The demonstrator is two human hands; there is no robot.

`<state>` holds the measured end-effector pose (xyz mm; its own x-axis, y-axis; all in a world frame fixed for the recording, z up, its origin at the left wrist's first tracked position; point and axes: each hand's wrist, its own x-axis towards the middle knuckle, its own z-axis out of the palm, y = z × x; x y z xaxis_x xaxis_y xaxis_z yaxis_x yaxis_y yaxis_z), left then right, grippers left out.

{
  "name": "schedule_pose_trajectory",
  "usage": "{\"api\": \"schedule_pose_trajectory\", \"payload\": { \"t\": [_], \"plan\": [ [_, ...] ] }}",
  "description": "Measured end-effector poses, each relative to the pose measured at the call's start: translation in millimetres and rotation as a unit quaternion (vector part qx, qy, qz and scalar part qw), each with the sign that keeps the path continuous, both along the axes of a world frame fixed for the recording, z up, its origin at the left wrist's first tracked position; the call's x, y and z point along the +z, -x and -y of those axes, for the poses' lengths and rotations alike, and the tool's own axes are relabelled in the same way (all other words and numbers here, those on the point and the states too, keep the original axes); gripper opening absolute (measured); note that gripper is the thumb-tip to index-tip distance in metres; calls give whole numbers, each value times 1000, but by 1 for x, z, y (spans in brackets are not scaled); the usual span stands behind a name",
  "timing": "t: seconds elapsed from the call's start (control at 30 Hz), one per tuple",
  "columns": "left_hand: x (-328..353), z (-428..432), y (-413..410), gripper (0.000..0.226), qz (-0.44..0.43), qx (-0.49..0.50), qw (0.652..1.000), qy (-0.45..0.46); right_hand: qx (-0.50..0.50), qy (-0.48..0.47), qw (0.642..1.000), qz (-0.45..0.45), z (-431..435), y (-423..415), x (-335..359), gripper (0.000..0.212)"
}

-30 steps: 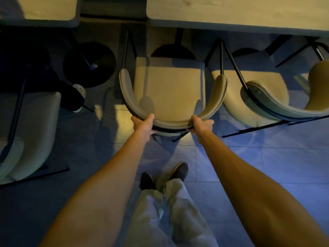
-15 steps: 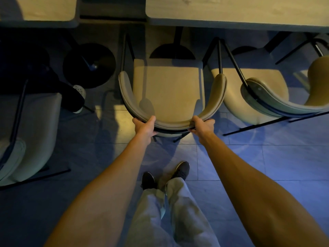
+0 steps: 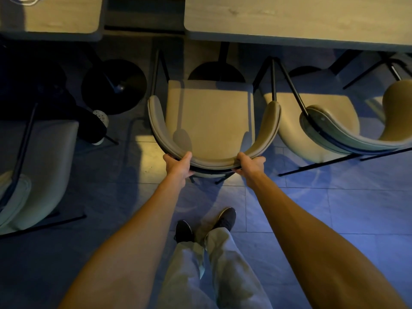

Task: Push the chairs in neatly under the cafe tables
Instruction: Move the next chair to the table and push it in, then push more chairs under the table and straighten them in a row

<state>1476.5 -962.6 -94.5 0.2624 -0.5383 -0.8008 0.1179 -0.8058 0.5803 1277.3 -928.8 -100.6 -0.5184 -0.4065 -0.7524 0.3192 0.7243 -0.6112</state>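
Observation:
A beige chair [image 3: 209, 117] with a curved backrest stands in front of me, its seat facing a long wooden table [image 3: 296, 18]. My left hand [image 3: 178, 165] grips the left part of the backrest. My right hand [image 3: 250, 165] grips the right part. The seat's front edge lies close to the table's edge, over the table's dark round base [image 3: 217, 72]. A second beige chair [image 3: 330, 130] stands to the right, turned at an angle.
A third chair [image 3: 38, 170] stands at the left by a smaller table [image 3: 51, 16] with a round black base [image 3: 113, 85]. Another person's dark leg and white shoe [image 3: 101, 117] rest beside it. My feet [image 3: 205, 224] stand on grey tiled floor.
The chair has slid a little forward toward the table, both hands staying on its backrest.

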Motion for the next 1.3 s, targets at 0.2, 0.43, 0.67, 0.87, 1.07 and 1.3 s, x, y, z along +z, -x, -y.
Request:
{"api": "schedule_pose_trajectory", "payload": {
  "t": [0.2,0.43,0.67,0.87,1.07,1.3],
  "plan": [
    [-1,-3,-4,64,14,-36,999,6,18,-23,1000,10,3,7,-2,53],
    [6,-4,-26,61,47,-79,995,33,106,-11,994,-24,-14,22,16,62],
    [57,12,-2,46,60,-7,994,95,106,18,991,-74,-25,57,63,73],
    [94,12,62,34,39,-70,987,139,101,56,988,-101,-30,114,93,62],
    [116,-9,150,34,17,-85,987,138,127,68,985,-99,-44,197,116,59],
    [119,-41,263,29,-33,-124,985,114,110,38,992,-55,-73,286,106,56]
  ]
}}
